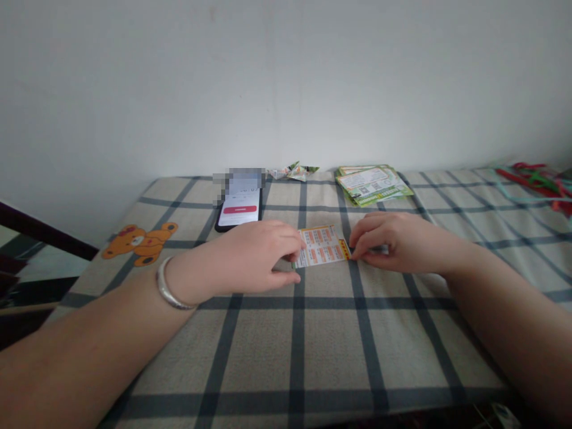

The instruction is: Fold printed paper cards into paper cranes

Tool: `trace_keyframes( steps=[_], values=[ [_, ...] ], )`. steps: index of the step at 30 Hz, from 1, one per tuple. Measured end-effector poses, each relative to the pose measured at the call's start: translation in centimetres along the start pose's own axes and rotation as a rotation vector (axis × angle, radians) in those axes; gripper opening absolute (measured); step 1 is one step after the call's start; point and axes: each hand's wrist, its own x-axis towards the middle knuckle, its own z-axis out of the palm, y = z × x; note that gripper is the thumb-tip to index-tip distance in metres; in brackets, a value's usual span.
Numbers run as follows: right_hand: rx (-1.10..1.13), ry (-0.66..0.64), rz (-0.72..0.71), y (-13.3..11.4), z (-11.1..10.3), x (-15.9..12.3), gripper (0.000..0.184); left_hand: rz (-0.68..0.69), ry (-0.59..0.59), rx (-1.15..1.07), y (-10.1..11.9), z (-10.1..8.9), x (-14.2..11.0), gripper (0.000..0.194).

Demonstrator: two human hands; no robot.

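Note:
A small printed card point(322, 243) with orange and white blocks and a yellow strip lies on the checked tablecloth in front of me. My left hand point(263, 253), a silver bangle at its wrist, reaches over the card's left edge. Its fingertips touch the card there, while the thumb is held apart, below the edge. At the card's lower right corner, my right hand point(393, 241) has thumb and fingers pinched together on the yellow strip. Part of the card's left side is hidden beneath my left fingers.
Behind my left hand lies a phone point(240, 208) with a lit screen. Crumpled wrapper pieces point(295, 171) rest near the wall, beside a stack of green-edged cards point(374, 183). Red and green cords point(536, 179) are at far right. A bear picture point(140, 243) is on the cloth point(263, 345).

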Motion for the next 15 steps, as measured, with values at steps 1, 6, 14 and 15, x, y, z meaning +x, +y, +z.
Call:
trace_keyframes(
  steps=[1,6,14,15],
  values=[
    [-0.003,-0.002,0.013,0.0,0.0,0.1,0.014,-0.004,-0.016,0.008,0.0,0.2,0.0,0.019],
    [-0.066,0.023,0.022,-0.4,0.5,0.8,0.016,-0.034,-0.017,0.091,0.2,0.8,0.3,0.019],
    [-0.135,0.089,-0.049,-1.1,0.9,1.3,0.022,-0.034,0.064,0.137,0.6,1.3,0.4,0.014],
    [-0.147,0.088,-0.037,-1.1,0.9,1.2,0.022,-0.035,0.08,0.141,0.6,1.4,0.4,0.015]
  ],
)
